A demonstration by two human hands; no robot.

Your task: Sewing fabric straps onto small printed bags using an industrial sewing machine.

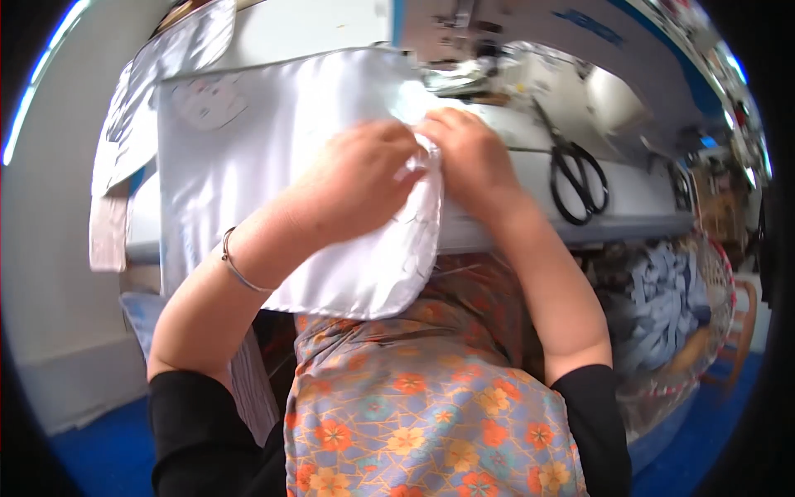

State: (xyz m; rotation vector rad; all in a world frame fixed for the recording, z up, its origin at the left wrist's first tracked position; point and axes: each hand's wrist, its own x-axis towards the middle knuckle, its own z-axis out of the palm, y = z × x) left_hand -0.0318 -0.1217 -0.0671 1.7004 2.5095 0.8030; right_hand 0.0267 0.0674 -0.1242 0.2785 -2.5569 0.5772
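A white satiny fabric piece (273, 124) with a rounded lower corner lies over the sewing table's front edge and hangs toward my lap. My left hand (364, 174) has its fingers curled and pinched on the fabric's right edge. Close beside it, my right hand (468, 153) grips the same edge higher up, fingers bent over the cloth. Both hands are slightly blurred, and their fingertips are partly hidden. Just beyond them stands a sewing machine (551, 41), its needle area behind the fabric's upper right corner.
Black-handled scissors (580, 178) lie on the table right of my right hand. More white fabric (137, 124) is piled at the left. A basket (720, 273) of pale cloth scraps (667, 290) stands below the table at the right. A patterned apron (439, 414) covers my lap.
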